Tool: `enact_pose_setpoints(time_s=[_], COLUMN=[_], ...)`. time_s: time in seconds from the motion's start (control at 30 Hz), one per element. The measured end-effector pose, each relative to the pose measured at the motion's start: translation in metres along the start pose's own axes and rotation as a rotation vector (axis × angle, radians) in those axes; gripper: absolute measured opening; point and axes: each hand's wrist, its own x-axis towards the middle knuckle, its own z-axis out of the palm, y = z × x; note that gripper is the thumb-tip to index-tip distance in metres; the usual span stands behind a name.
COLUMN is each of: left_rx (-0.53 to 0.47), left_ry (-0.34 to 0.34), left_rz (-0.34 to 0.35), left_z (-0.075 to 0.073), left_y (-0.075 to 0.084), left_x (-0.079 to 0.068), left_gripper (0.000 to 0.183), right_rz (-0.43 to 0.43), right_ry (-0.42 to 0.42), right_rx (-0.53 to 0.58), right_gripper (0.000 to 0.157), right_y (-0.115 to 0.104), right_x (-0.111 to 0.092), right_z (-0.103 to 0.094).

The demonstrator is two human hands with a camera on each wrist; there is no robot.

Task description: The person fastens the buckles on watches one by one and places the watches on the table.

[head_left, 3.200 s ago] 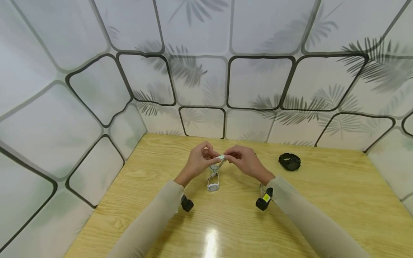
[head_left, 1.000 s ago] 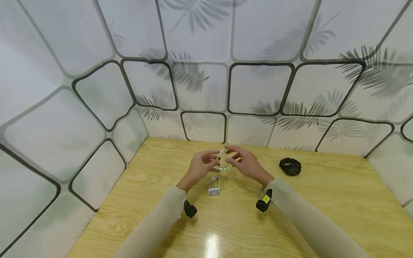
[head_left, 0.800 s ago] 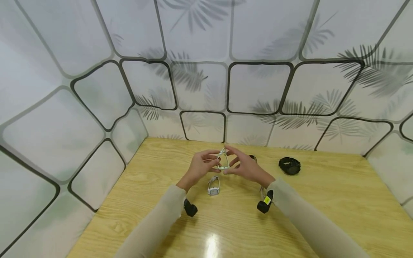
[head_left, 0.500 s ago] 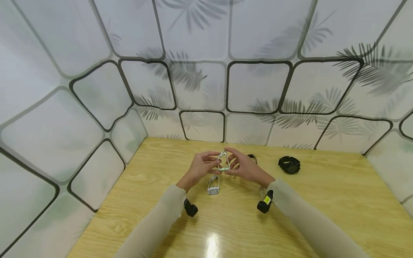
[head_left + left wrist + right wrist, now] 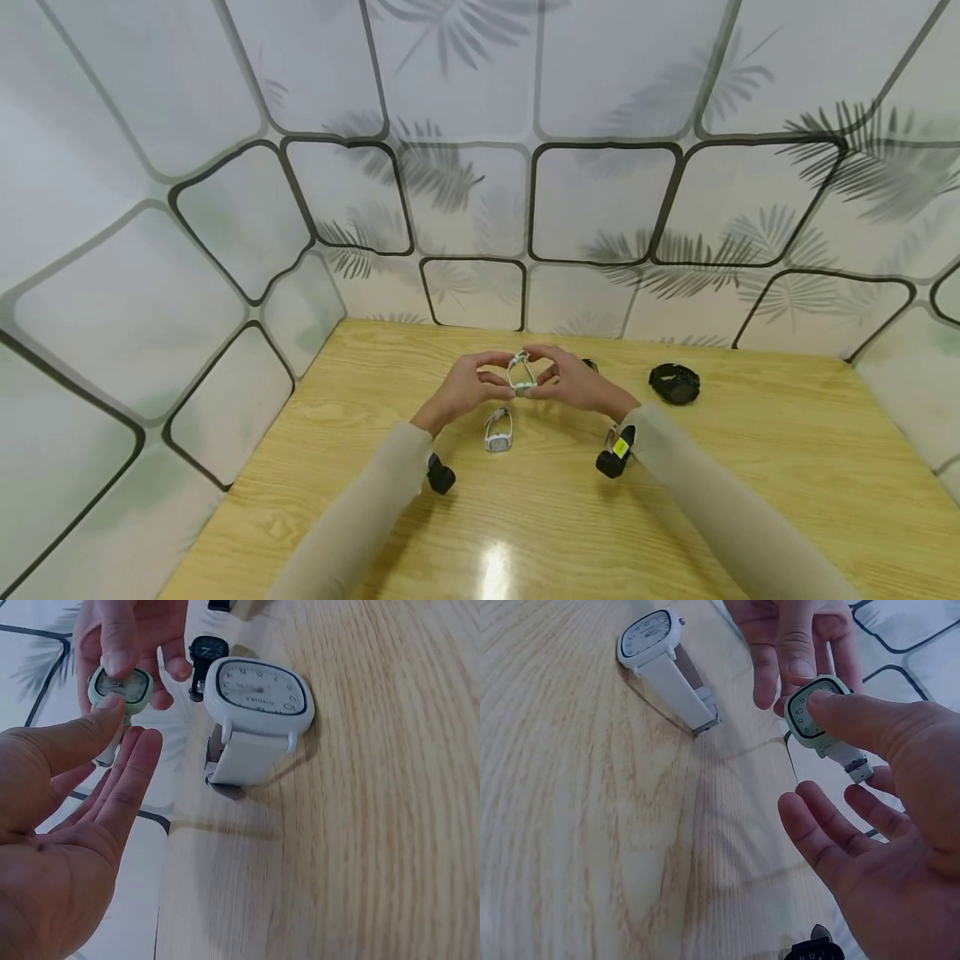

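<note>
Between both hands is a pale green wristwatch [image 5: 521, 389] with a light strap looped below its case. My left hand [image 5: 467, 387] holds it from the left, thumb on the edge of the dial in the left wrist view. From the right, my right hand [image 5: 573, 383] holds it, its thumb [image 5: 847, 716] laid over the face. The other fingers of both hands spread around the strap. Just nearer to me, a white wristwatch [image 5: 498, 432] lies on the table, its square dial [image 5: 259, 686] facing up and its strap in a loop.
A large black wristwatch [image 5: 674, 384] lies on the wooden table [image 5: 750, 467] to the right. Another small dark watch [image 5: 590, 365] shows partly behind my right hand. A patterned wall covering [image 5: 600, 200] rises along the table's back and left edges.
Earlier, both hands pinched the green watch's strap close to the white watch. Now the watch is raised in a loop, the right thumb has come down to its case, and its dial has tipped into view.
</note>
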Motion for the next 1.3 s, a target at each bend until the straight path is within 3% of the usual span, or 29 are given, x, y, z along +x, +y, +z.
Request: enact_pose_setpoints(time_s=[0.23, 0.57, 1.13, 1.3], left_rx=[0.079, 0.407, 0.585, 0.603], left_ry=[0.004, 0.040, -0.009, -0.001], left_rz=[-0.002, 0.001, 0.054, 0.034], left_z=[-0.002, -0.010, -0.022, -0.025], left_y=[-0.003, -0.006, -0.026, -0.031], left_x=[0.005, 0.021, 0.031, 0.032], left_gripper=[0.053, 0.047, 0.044, 0.044], right_rz=[0.026, 0.075, 0.137, 0.127], right_ry=[-0.023, -0.059, -0.083, -0.083], right_rx=[-0.004, -0.019, -0.057, -0.067], right_gripper=[0.081, 0.080, 0.072, 0.069], right_y=[-0.002, 0.002, 0.017, 0.017], right_x=[0.002, 0.012, 0.038, 0.042], right_z=[-0.003, -0.006, 0.010, 0.014])
